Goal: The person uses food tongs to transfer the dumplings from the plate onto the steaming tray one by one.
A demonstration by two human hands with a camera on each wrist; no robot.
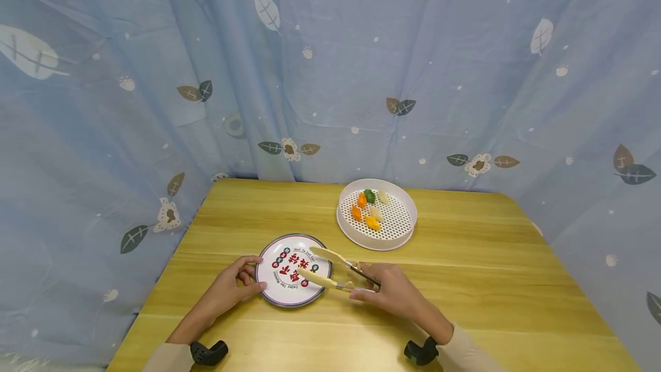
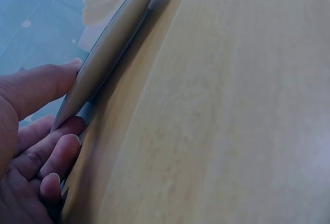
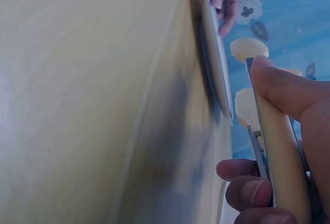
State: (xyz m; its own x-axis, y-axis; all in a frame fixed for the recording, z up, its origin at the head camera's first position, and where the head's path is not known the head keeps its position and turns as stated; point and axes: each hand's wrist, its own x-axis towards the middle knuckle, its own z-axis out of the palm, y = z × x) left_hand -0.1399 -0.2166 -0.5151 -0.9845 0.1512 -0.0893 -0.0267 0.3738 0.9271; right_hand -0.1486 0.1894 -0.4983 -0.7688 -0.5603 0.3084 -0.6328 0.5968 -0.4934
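A round white plate (image 1: 276, 287) with red lettering lies on the wooden table. My left hand (image 1: 238, 281) holds its left rim, thumb on top and fingers at the edge; the left wrist view shows the rim (image 2: 111, 49) pinched between my thumb and fingers. My right hand (image 1: 386, 290) grips cream-tipped tongs (image 1: 330, 269), their two tips spread apart over the plate's right side with nothing between them. The right wrist view shows the tongs' handle (image 3: 278, 147) in my fingers and the plate (image 3: 216, 64) edge-on. A white perforated steamer tray (image 1: 400, 228) holds several small dumplings (image 1: 370, 209), orange, green and pale.
The tray stands at the table's far middle, beyond the plate. A blue leaf-print curtain (image 1: 330, 73) closes in the table on three sides. Bare wood (image 1: 490, 280) stretches to the right and in front of the plate.
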